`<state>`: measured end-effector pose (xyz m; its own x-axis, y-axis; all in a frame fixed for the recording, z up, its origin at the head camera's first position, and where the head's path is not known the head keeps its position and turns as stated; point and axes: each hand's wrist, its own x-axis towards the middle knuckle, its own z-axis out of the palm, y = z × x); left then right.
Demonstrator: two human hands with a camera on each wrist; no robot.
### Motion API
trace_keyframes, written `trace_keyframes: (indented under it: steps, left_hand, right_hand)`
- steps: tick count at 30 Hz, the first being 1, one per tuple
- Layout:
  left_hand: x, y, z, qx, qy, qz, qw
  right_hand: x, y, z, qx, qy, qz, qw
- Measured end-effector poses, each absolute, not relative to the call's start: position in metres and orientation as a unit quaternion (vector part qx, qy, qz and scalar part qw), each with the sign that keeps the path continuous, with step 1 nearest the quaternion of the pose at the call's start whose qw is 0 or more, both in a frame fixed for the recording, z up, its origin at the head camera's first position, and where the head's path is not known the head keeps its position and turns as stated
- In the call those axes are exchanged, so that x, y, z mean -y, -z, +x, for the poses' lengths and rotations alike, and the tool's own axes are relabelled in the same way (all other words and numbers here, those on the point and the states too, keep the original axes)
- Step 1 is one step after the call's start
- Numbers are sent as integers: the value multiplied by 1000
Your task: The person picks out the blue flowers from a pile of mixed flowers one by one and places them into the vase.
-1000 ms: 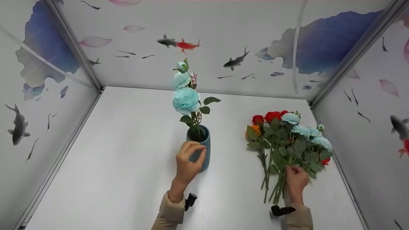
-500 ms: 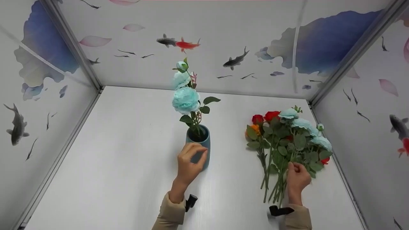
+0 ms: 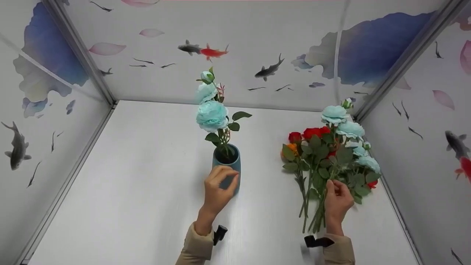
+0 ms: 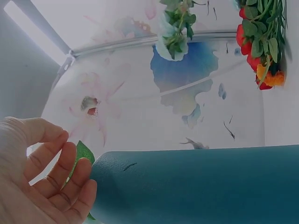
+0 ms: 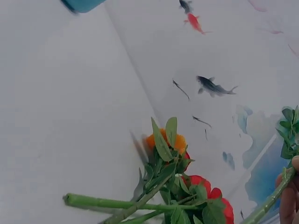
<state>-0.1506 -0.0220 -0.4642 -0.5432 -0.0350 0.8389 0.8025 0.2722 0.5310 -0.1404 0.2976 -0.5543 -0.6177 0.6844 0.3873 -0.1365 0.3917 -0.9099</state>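
My right hand pinches the green stem of a light-blue artificial flower, whose blooms stand up over the bunch in the head view. The left wrist view also has these raised blooms at the top. My left hand is beside the blue vase, fingers loosely bent and nothing between them. In the left wrist view its fingertips are right at the vase's rim. One stem with light-blue blooms stands in the vase, leaning slightly left.
Under and beside my right hand lie several red roses, an orange flower and more light-blue blooms, stems toward me. The white table is enclosed by printed walls at the back and both sides.
My right hand has lifted the light-blue flower's stem, so its blooms have risen above the bunch. My left hand has hardly moved beside the vase.
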Motion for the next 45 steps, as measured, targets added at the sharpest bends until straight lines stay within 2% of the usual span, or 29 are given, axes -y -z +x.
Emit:
trace_keyframes:
  steps: [5, 12, 22, 33, 45]
  left_hand:
    - [22, 485, -158, 703, 539, -265, 380]
    - [22, 504, -165, 696, 544, -278, 378]
    - [21, 502, -163, 699, 542, -273, 379]
    - [18, 470, -148, 702, 535, -274, 382]
    - [7, 474, -145, 703, 545, -284, 358]
  right_hand:
    - [-275, 527, -135, 723, -535, -155, 410]
    - [-262, 519, -137, 708, -561, -122, 410]
    - [-255, 515, -136, 695, -596, -102, 390]
    - [-242, 503, -130, 680, -619, -78, 386]
    - [-220, 486, -129, 654, -648, -41, 389]
